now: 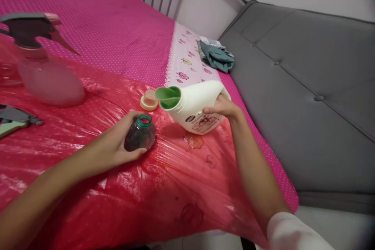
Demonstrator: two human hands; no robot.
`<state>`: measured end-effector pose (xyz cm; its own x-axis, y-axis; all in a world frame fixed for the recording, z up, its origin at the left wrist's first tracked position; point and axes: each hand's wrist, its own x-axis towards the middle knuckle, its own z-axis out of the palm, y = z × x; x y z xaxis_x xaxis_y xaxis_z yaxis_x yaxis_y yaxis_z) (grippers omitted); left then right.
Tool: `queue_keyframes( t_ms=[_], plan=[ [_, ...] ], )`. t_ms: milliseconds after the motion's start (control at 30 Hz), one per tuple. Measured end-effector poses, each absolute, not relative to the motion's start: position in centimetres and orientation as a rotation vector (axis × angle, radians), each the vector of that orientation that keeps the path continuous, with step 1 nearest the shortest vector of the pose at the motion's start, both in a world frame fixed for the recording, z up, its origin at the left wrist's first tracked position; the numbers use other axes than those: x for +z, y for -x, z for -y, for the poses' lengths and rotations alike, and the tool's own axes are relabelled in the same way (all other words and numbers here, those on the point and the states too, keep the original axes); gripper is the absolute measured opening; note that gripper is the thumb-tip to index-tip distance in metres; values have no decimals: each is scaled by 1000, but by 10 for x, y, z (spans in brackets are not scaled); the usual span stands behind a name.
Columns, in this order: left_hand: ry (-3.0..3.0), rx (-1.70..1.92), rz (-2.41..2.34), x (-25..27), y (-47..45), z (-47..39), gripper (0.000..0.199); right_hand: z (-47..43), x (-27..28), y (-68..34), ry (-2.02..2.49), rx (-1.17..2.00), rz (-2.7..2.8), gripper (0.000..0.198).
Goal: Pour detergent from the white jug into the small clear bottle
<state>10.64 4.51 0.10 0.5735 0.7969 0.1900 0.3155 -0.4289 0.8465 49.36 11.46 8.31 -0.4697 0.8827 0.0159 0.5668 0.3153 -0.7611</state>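
Observation:
My left hand [125, 140] is wrapped round a small dark green see-through bottle [143, 134], whose uncapped mouth faces up. To its right, my right hand [221, 106] grips a large white jug [196, 105] by its handle. The jug is tilted to the left, with its green pouring spout [169, 97] above and to the right of the bottle's mouth, apart from it. No liquid is visible leaving the spout. Behind the bottle, a cream and pinkish cap [149, 100] rests on the red plastic sheet [140, 199].
At the left stands a pink spray bottle [49, 80] with a grey trigger head. A grey and green tool [17, 119] lies nearer me. Folded clothes [216, 55] sit at the back on the pink bedspread [117, 35]. A grey padded headboard [304, 86] borders the right side.

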Motion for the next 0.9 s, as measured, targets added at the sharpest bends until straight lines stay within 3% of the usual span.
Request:
queue_keyframes(
  t_ms=[133,467,900],
  plan=[
    [-2001,765,-911,0,-107,-45,67,-121,78,-516,1286,1002,2128,72],
    [-2197,910,-979,-6,-107,-48,68,-103,70,-533,1271,964,2076,65],
    [-2437,1071,-1089,-9,-91,-56,122,-96,65,-526,1276,942,2002,60]
  ],
)
